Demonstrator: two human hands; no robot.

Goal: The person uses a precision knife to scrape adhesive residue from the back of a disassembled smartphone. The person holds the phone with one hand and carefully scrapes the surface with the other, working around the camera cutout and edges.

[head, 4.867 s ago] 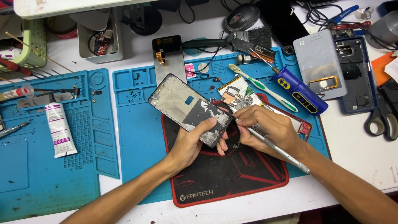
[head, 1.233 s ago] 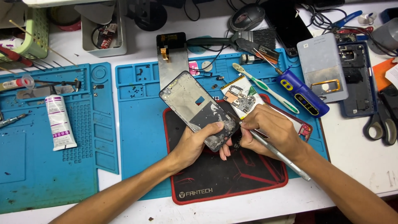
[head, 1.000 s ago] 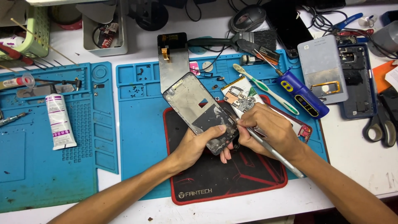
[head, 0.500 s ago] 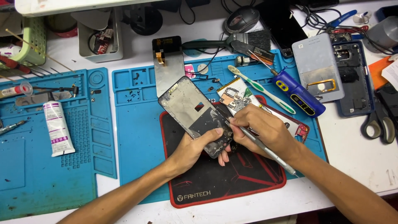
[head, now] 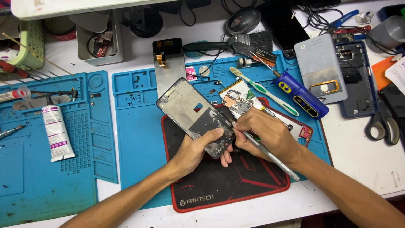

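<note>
Over the black mat (head: 219, 185), left hand (head: 196, 150) grips phone frame (head: 192, 114); right hand (head: 265, 133) pinches metal tool (head: 270, 156).

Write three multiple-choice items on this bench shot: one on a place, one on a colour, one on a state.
1. Where does the white tube lie?
A. on the left blue mat
B. on the black pad
C. in the green basket

2. What colour is the toothbrush handle?
A. red
B. white and green
C. black

3. How is the phone frame held?
A. flat on the pad, untouched
B. raised in the left hand
C. clamped in a vise

Answers: 1 A, the tube rests on that mat. 2 B, pale handle with green. 3 B, the left hand grips its lower end while the right hand applies a metal tool.
</note>
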